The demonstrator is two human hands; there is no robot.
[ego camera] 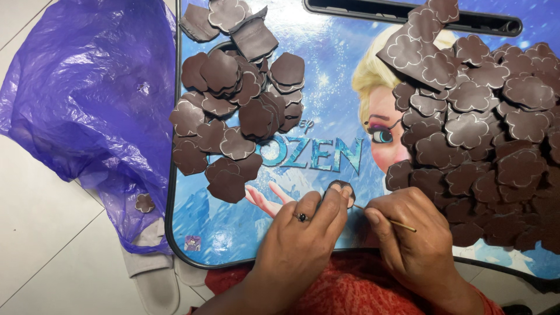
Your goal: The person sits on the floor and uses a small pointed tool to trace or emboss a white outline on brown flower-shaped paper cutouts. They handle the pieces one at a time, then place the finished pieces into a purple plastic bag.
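Red knit clothing [350,291] sits closest to us at the bottom edge, with both hands just above it on the near rim of the blue printed lap tray [326,87]. Our left hand [303,239], ring on 1 finger, pinches a small brown flower-shaped cutout [340,188] under its fingertips, pressing it onto the tray. Our right hand [408,233] is closed around a thin wooden stick [388,219]; its long axis runs left-right with a slight downward slope to the right, tip pointing left and touching or nearly touching the cutout's right edge. Cutout lies directly ahead of both hands, left hand on it, right hand just beside.

2 piles flank the work: loose brown pieces [239,111] far-left on the tray, a bigger heap of outlined flower cutouts [484,134] on the right, nearer the right hand. Off the tray to the left, a purple plastic bag [87,93] lies on the white floor [46,245], 1 stray flower piece [144,203] on its near edge; we can't tell what's inside.
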